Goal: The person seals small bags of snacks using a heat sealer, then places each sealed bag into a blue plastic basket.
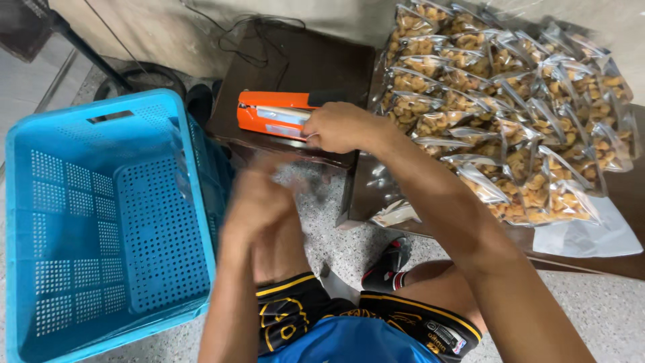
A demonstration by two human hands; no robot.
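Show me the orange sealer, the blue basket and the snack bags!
orange sealer (269,114), head view, on its orange body.
blue basket (40,128), head view, on its left rim.
snack bags (510,107), head view, middle of the pile.

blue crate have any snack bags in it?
No. The blue crate shows only its bare perforated floor; the filled snack bags lie piled on the table at right.

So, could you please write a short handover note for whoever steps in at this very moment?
Right hand: resting on the arm of the orange heat sealer, which sits on the dark low table.
Left hand: blurred, over the floor beside the blue crate; what it holds cannot be told.
Done: a large pile of filled clear snack bags lies on the table to the right.
Left: the blue crate shows no bags inside.
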